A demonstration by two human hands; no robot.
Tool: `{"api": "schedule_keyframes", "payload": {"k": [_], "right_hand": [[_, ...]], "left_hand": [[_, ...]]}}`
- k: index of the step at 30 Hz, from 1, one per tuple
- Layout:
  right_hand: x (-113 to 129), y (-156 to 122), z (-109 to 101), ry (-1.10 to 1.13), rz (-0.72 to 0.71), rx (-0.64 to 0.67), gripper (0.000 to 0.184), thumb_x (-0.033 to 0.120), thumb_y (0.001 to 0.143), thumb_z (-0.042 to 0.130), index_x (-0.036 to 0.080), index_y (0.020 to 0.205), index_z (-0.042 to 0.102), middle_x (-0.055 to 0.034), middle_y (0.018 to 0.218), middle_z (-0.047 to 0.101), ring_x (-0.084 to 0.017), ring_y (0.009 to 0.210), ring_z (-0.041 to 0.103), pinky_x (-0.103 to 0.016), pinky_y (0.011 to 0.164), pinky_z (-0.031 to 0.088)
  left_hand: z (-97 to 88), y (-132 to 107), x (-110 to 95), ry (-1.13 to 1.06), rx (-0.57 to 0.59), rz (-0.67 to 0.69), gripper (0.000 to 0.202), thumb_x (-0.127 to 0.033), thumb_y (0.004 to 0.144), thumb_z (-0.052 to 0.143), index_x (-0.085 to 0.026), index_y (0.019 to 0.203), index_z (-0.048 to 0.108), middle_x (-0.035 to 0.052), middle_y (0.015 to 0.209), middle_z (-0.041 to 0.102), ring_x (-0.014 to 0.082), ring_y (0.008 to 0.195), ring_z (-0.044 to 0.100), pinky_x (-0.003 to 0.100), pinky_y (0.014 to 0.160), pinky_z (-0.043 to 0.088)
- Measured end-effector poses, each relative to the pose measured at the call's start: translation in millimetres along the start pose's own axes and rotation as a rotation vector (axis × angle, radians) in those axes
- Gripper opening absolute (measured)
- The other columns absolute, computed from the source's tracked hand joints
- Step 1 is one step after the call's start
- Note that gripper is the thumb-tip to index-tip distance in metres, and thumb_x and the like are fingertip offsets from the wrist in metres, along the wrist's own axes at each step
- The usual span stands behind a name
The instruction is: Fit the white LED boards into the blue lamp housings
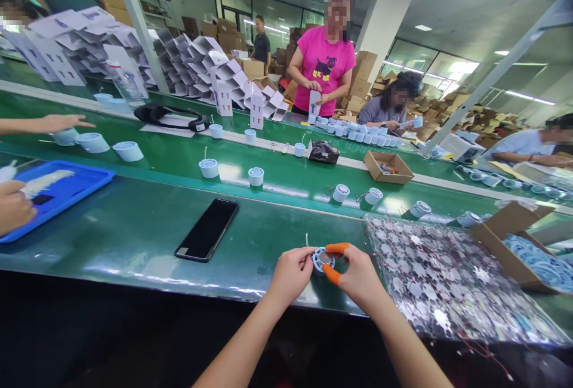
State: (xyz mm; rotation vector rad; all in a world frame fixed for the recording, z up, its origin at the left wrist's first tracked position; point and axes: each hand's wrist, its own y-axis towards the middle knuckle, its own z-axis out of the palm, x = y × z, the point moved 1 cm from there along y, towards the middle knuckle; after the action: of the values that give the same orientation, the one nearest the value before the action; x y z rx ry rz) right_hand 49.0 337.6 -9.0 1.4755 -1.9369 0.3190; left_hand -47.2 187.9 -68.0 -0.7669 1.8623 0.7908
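Observation:
Both my hands meet over the near edge of the green table, pinching one small round white ring part with a thin wire sticking up from it. My left hand grips its left side with closed fingers. On its right side is my right hand, with orange finger cots on the thumb and forefinger, pinched on the part. A pile of small star-shaped circuit boards with wires lies on clear plastic just right of my right hand.
A black phone lies left of my hands. A blue tray and other people's hands are at far left. White round housings dot the green conveyor. An open cardboard box of rings stands at right. Co-workers and stacked white cartons are across the line.

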Motion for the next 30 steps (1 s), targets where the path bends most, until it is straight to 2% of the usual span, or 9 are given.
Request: {"api": "schedule_keyframes", "payload": {"k": [4,8,12,15,18,22,24,27,30], "right_hand": [[-3,-3,7,0.082,0.028,-0.048,0.026,0.025,0.075,0.071,0.021,0.100,0.075,-0.0061,0.095,0.076,-0.022,0.084,0.069,-0.037,0.078,0.056],[-4,-5,10,0.086,0.102,-0.090,0.025,0.026,0.072,0.073,0.022,0.096,0.077,-0.0056,0.090,0.075,-0.022,0.077,0.068,-0.036,0.071,0.057],[4,-6,8,0.055,0.077,-0.104,0.022,0.022,0.072,0.072,0.023,0.093,0.078,-0.0067,0.091,0.075,-0.024,0.081,0.069,-0.039,0.077,0.058],[5,-9,5,0.075,0.049,-0.099,0.023,0.019,0.073,0.071,0.024,0.094,0.078,-0.0066,0.093,0.076,-0.024,0.084,0.069,-0.040,0.080,0.058],[-4,-14,6,0.197,0.080,-0.104,0.029,0.025,0.074,0.074,0.024,0.102,0.076,-0.0069,0.099,0.075,-0.024,0.086,0.069,-0.040,0.080,0.059],[-17,-23,14,0.545,0.251,-0.303,0.064,0.043,0.067,0.085,0.021,0.123,0.066,-0.0149,0.120,0.070,-0.029,0.098,0.070,-0.047,0.086,0.060],[-12,-29,19,0.795,0.249,-0.291,0.075,0.048,0.067,0.086,0.021,0.132,0.058,-0.0177,0.130,0.066,-0.032,0.112,0.068,-0.050,0.093,0.059],[8,-37,19,1.046,0.214,-0.199,0.082,0.047,0.073,0.084,0.023,0.142,0.048,-0.0174,0.129,0.067,-0.033,0.117,0.067,-0.053,0.099,0.056],[22,-49,14,1.055,0.182,-0.205,0.088,0.042,0.073,0.086,0.025,0.147,0.043,-0.0158,0.130,0.067,-0.032,0.119,0.066,-0.053,0.102,0.055]], "left_hand": [[1.3,0,2,0.014,-0.004,-0.003,0.034,-0.018,0.088,0.053,-0.022,0.110,0.079,0.0038,0.081,0.076,0.0141,0.067,0.061,0.023,0.064,0.046],[2.5,-2,2,0.100,-0.010,0.016,0.037,-0.018,0.088,0.051,-0.022,0.111,0.079,0.0004,0.062,0.065,0.0123,0.056,0.050,0.022,0.055,0.037],[0.6,-7,-5,0.135,0.027,0.017,0.039,-0.017,0.086,0.050,-0.022,0.116,0.075,-0.0020,0.059,0.061,0.0125,0.054,0.050,0.022,0.055,0.036],[-1.4,-9,-12,0.118,0.141,0.037,0.047,-0.017,0.078,0.061,-0.026,0.124,0.068,-0.0024,0.068,0.067,0.0148,0.060,0.060,0.022,0.059,0.043],[-2.7,-6,-18,0.115,0.163,0.005,0.047,-0.020,0.075,0.069,-0.029,0.121,0.067,0.0001,0.084,0.072,0.0179,0.073,0.066,0.024,0.066,0.049],[-2.6,-7,-27,0.117,0.113,0.006,0.050,-0.026,0.077,0.073,-0.029,0.126,0.064,0.0032,0.104,0.070,0.0179,0.078,0.065,0.027,0.070,0.052],[-3.4,-12,-32,0.101,0.093,0.068,0.054,-0.026,0.079,0.073,-0.030,0.132,0.061,0.0042,0.107,0.065,0.0174,0.081,0.063,0.028,0.074,0.054],[-8.9,-22,-39,0.044,0.056,0.189,0.053,-0.021,0.083,0.070,-0.032,0.133,0.060,0.0069,0.116,0.059,0.0219,0.105,0.062,0.037,0.096,0.053],[-17.4,-29,-46,-0.104,0.157,0.214,0.055,-0.029,0.083,0.076,-0.031,0.135,0.059,0.0111,0.139,0.053,0.0302,0.132,0.051,0.049,0.115,0.041]]}}
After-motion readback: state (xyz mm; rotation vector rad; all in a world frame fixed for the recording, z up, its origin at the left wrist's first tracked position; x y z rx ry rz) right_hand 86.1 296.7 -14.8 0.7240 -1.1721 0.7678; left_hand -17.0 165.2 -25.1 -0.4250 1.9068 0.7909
